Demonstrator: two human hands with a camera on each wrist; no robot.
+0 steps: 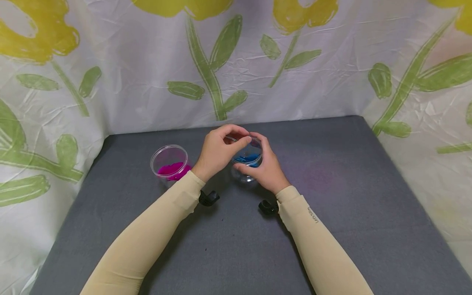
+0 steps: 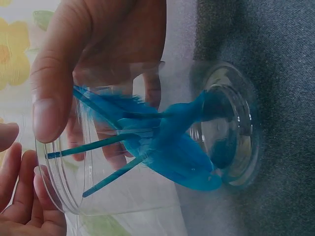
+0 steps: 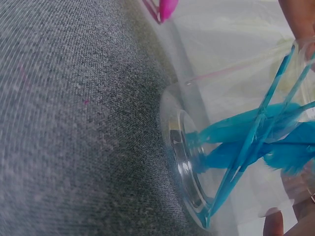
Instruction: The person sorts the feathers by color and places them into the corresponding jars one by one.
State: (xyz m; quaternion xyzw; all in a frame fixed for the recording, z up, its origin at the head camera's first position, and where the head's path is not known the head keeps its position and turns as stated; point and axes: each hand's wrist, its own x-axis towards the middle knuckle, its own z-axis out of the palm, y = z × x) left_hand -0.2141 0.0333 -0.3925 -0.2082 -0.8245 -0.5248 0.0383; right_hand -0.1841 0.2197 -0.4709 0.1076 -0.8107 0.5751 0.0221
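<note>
A clear plastic jar [image 2: 197, 69] stands on the grey cloth with several blue feathers [image 2: 167, 142] inside, their quills leaning up toward the mouth. My left hand [image 1: 219, 149] arches over the jar's mouth from the left, thumb at the rim and fingers bent across to the far side. From the right, my right hand [image 1: 263, 164] grips the jar, thumb on the near side and fingers at the far rim. In the left wrist view, some left fingers show through the transparent wall. The fingertips of both hands come close together above the rim.
Left of the hands stands a second clear jar [image 1: 152, 164] holding bright pink feathers [image 1: 172, 169], partly behind the left wrist. Grey cloth [image 1: 236, 254] covers the table. A white curtain [image 1: 136, 90] with yellow flowers hangs along the back and sides.
</note>
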